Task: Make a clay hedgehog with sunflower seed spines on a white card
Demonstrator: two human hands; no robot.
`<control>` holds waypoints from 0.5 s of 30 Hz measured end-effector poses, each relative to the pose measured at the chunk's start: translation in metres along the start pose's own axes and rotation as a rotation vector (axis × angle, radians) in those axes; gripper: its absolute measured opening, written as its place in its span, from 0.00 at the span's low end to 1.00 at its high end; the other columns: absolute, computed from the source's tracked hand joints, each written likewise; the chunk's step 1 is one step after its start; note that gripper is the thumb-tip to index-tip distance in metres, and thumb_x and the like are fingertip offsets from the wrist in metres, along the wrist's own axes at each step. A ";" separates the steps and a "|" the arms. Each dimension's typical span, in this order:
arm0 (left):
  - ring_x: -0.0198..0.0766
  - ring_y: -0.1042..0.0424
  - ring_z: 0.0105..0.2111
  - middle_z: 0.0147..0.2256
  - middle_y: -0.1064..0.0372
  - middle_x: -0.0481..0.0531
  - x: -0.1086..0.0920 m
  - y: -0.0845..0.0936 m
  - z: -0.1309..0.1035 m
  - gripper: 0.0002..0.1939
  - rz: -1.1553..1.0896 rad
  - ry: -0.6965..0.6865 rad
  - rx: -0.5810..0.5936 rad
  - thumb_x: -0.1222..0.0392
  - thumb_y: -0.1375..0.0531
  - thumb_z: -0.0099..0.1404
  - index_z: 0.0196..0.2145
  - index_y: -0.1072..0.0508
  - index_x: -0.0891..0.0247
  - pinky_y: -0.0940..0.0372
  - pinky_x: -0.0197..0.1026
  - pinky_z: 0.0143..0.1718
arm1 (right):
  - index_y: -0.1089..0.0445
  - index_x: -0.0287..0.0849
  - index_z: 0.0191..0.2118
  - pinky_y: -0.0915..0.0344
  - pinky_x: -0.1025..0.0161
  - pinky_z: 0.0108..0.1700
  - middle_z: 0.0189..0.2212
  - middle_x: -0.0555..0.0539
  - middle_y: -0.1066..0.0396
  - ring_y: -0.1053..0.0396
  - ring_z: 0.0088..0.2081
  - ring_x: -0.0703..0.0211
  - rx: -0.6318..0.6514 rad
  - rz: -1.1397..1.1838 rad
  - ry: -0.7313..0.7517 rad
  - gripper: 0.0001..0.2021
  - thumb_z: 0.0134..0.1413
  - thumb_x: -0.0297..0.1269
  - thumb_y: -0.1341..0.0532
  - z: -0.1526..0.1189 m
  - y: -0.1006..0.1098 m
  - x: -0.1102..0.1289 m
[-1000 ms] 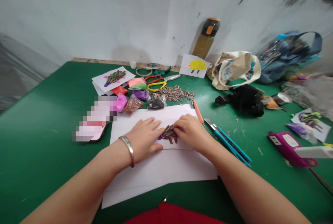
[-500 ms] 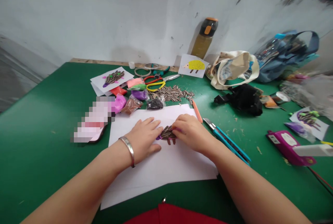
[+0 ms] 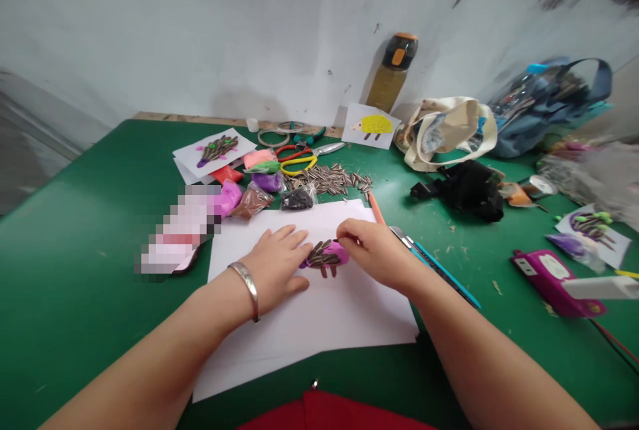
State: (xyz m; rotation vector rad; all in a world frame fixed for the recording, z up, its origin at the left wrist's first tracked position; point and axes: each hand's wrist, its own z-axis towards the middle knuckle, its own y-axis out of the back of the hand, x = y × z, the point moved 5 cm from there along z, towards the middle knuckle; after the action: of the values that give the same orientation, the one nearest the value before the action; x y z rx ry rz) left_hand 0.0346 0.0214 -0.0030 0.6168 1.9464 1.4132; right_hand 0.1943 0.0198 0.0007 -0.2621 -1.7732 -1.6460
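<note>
My left hand (image 3: pixel 279 260) lies flat on the white paper (image 3: pixel 299 323), fingers spread, its fingertips beside a clay hedgehog picture. The hedgehog's pink clay body (image 3: pixel 341 253) has striped sunflower seeds (image 3: pixel 322 255) stuck over its left part, with a purple snout partly under my fingers. Two brown legs (image 3: pixel 328 272) show below. Just above the body's right end, my right hand (image 3: pixel 372 249) is closed in a pinch; a small dark tip, seemingly a sunflower seed, shows at its fingertips. Behind the paper lies a loose pile of sunflower seeds (image 3: pixel 327 180).
Bagged clay (image 3: pixel 253 200) and yellow-handled scissors (image 3: pixel 299 164) lie behind the paper. A blue utility knife (image 3: pixel 442 273) rests beside my right forearm. A finished hedgehog picture (image 3: pixel 217 150), a yellow hedgehog card (image 3: pixel 372 127), a bottle (image 3: pixel 392 74) and a cloth bag (image 3: pixel 449 134) stand or lie farther back.
My right hand has shifted slightly right and up off the hedgehog, uncovering the pink clay on its right part. My left hand has stayed still.
</note>
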 end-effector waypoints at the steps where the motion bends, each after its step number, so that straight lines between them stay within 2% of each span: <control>1: 0.53 0.42 0.51 0.50 0.37 0.58 0.000 0.000 0.000 0.17 -0.005 0.002 0.002 0.57 0.39 0.57 0.45 0.33 0.61 0.41 0.54 0.50 | 0.34 0.43 0.31 0.44 0.67 0.32 0.27 0.52 0.31 0.37 0.29 0.64 0.006 0.040 -0.020 0.07 0.58 0.28 0.47 0.000 -0.001 0.000; 5: 0.54 0.42 0.52 0.51 0.38 0.59 0.000 0.000 0.000 0.17 -0.013 0.013 0.021 0.57 0.39 0.58 0.45 0.33 0.62 0.40 0.54 0.49 | 0.34 0.44 0.30 0.40 0.68 0.31 0.25 0.53 0.28 0.32 0.28 0.64 0.070 0.251 -0.082 0.08 0.56 0.28 0.47 0.001 -0.010 0.000; 9: 0.53 0.42 0.50 0.50 0.38 0.58 -0.001 0.001 0.000 0.15 -0.023 0.013 0.011 0.58 0.40 0.58 0.43 0.33 0.61 0.39 0.54 0.47 | 0.33 0.44 0.28 0.36 0.66 0.35 0.24 0.52 0.26 0.28 0.30 0.62 0.148 0.417 -0.135 0.11 0.57 0.28 0.49 0.001 -0.018 0.000; 15: 0.53 0.42 0.51 0.50 0.38 0.58 -0.001 0.000 0.000 0.16 -0.005 0.017 0.027 0.57 0.40 0.58 0.44 0.33 0.61 0.39 0.53 0.46 | 0.34 0.44 0.29 0.36 0.66 0.31 0.24 0.52 0.25 0.28 0.27 0.62 0.087 0.446 -0.207 0.07 0.56 0.30 0.46 0.001 -0.022 -0.005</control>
State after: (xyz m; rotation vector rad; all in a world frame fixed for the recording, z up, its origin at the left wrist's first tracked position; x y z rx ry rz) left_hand 0.0351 0.0206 -0.0025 0.6140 1.9816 1.3957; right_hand 0.1854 0.0188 -0.0199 -0.7525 -1.7697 -1.2551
